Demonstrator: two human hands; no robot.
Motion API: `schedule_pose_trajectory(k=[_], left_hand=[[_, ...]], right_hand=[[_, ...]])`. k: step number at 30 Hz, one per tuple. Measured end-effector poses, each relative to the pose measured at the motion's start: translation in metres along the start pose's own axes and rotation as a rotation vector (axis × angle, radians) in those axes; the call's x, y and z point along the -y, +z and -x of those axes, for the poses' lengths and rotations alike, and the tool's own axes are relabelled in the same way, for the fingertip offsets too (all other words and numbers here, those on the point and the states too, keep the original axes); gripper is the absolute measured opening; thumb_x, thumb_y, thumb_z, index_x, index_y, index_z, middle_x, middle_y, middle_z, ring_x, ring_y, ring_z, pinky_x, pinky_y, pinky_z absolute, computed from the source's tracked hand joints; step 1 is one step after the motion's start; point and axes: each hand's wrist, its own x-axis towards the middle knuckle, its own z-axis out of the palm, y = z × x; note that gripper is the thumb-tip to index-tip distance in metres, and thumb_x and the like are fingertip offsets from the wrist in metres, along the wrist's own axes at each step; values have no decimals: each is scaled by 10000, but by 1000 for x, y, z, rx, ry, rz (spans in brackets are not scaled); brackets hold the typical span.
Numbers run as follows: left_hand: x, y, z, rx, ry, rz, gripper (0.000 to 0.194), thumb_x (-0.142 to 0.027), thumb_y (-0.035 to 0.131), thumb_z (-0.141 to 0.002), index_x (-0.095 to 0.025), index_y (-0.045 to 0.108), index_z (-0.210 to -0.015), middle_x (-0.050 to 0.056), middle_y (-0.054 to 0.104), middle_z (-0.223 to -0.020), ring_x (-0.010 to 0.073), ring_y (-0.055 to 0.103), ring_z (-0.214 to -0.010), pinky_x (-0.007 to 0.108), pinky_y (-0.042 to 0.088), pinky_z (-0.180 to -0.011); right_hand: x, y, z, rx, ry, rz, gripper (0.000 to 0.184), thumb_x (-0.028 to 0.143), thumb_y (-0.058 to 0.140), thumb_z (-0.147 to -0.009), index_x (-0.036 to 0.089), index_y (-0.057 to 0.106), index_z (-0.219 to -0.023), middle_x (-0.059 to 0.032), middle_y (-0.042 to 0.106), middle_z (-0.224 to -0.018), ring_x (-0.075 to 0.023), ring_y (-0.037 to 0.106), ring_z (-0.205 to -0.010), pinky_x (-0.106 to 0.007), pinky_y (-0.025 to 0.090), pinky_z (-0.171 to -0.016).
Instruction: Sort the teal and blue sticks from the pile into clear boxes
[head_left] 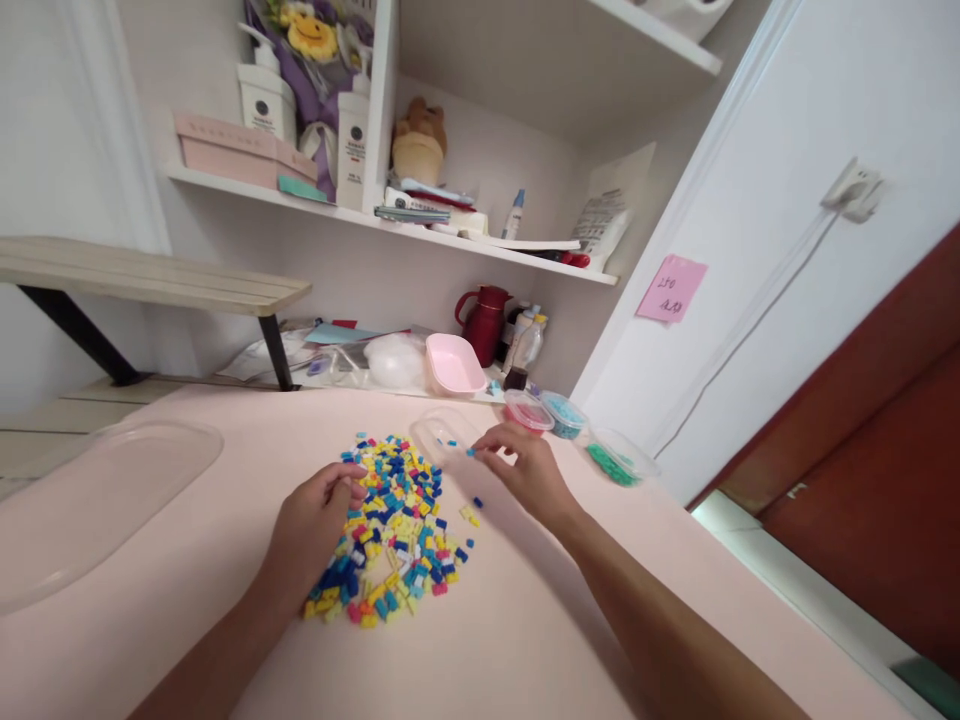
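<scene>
Blue brick (471,453) pinched between thumb and forefinger of the right hand (531,472), at the edge of a clear tray (426,430) with a few more blue pieces inside. Mixed brick pile (397,500) between both hands on the pale pink surface (480,650). Left hand (319,505) curled over the pile's left side, grip on any brick impossible to tell. Beyond the right hand, red tub (529,412) and blue tub (564,416).

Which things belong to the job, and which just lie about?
Likely in the job: mixed toy brick pile; blue brick in right hand; clear oblong tub; red-filled tub; blue-filled tub; green-filled tub.

Likely lying about: red jug; pink tray; plush toy; sticky note.
</scene>
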Motion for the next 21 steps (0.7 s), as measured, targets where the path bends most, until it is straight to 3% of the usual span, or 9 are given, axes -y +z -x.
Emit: schedule_pose_trajectory(k=[4, 8, 12, 14, 21], left_hand=[[2, -3, -1, 18, 12, -28, 342, -469, 509, -704, -231, 708, -847, 31, 729, -734, 225, 701, -742, 341, 525, -730], [3, -3, -2, 27, 32, -34, 326, -463, 505, -720, -235, 705, -839, 22, 724, -722, 209, 695, -720, 323, 521, -706], [4, -2, -2, 18, 34, -45, 305, -436, 509, -714, -239, 708, -832, 18, 728, -729, 211, 694, -726, 320, 520, -695], [4, -2, -2, 16, 26, -50, 311, -440, 514, -712, -234, 709, -839, 23, 730, -729, 218, 696, -735, 328, 524, -707], [9, -2, -4, 45, 29, -75, 362, -472, 493, -736, -220, 700, -892, 28, 732, -753, 217, 700, -761, 338, 533, -743]], right_hand=[[-12, 3, -13, -115, 145, 1, 204, 307, 609, -868, 200, 725, -998, -72, 717, -949, -194, 636, -767, -335, 502, -697], [-11, 6, 6, -65, 212, -68, 225, 336, 555, -887, 217, 734, -955, -55, 738, -946, -199, 648, -793, -339, 510, -726], [9, 10, 28, 47, 297, -195, 203, 332, 574, -886, 219, 742, -893, -44, 746, -900, -201, 664, -792, -323, 512, -725], [21, 13, 32, 107, 241, -210, 187, 305, 579, -892, 226, 748, -896, -45, 747, -924, -203, 666, -836, -321, 508, -749], [39, 27, 44, 300, -159, -84, 161, 203, 634, -887, 274, 738, -989, -28, 729, -1043, -198, 630, -1012, -355, 434, -947]])
